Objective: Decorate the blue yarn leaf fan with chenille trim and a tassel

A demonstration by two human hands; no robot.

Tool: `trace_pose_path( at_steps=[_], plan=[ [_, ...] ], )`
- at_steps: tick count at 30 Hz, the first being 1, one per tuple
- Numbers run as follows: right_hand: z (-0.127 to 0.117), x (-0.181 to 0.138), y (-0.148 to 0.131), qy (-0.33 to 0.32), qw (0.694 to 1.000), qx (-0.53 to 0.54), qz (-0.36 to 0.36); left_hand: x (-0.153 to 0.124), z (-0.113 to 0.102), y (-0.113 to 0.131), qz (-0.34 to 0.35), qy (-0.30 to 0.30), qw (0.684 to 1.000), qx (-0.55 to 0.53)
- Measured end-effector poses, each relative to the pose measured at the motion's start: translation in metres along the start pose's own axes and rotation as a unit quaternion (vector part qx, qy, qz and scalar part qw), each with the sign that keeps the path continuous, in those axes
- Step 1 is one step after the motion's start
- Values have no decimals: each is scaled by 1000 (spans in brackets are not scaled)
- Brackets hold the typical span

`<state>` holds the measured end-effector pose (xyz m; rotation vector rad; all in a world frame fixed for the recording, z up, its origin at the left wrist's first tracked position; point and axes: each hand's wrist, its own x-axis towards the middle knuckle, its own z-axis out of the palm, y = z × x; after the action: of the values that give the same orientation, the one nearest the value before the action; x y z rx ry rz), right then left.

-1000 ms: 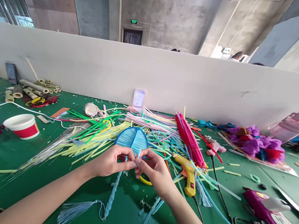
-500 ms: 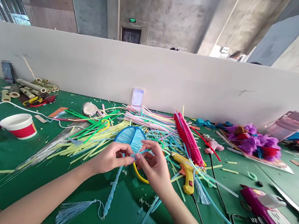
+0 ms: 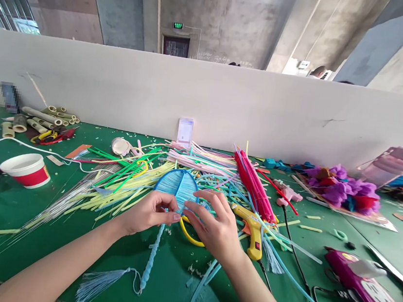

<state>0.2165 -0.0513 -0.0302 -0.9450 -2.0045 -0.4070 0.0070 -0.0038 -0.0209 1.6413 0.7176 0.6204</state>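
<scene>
A round blue fan [image 3: 172, 189] with a ribbed face lies in the middle of the table. Its wrapped light-blue handle [image 3: 150, 262] points toward me and ends in a blue tassel [image 3: 102, 283]. My left hand [image 3: 155, 209] is closed in a pinch at the lower edge of the fan's face; whatever sits between thumb and forefinger is too small to make out. Just right of it, my right hand [image 3: 214, 223] hovers with bent fingers apart, its fingertips near the fan's lower right side. A yellow ring [image 3: 191, 238] shows partly between and below the hands.
Bundles of pipe cleaners, yellow-green [image 3: 123, 193] and red [image 3: 256, 187], surround the fan. A yellow glue gun [image 3: 255, 236] lies to the right, its cord trailing near my right arm. A paper cup [image 3: 26, 169] stands left; a magenta power strip [image 3: 368, 289] is at right.
My right hand has drawn slightly to the right, away from the left fingertips, and its fingers have spread. The left hand stays nearly where it was, still pinched.
</scene>
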Motion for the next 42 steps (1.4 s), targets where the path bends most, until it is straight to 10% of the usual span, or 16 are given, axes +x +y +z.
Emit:
trace_pose_path(
  at_steps=[23,31,42],
  plan=[
    [16,-2,-19,-44,945,132,296,8,5,-8,49,98,989,99],
    [21,0,-18,-65,869,251,421,11,18,-17,66,135,980,129],
    [15,-2,-13,-61,931,221,285,4,-5,1,64,48,971,224]
  ],
)
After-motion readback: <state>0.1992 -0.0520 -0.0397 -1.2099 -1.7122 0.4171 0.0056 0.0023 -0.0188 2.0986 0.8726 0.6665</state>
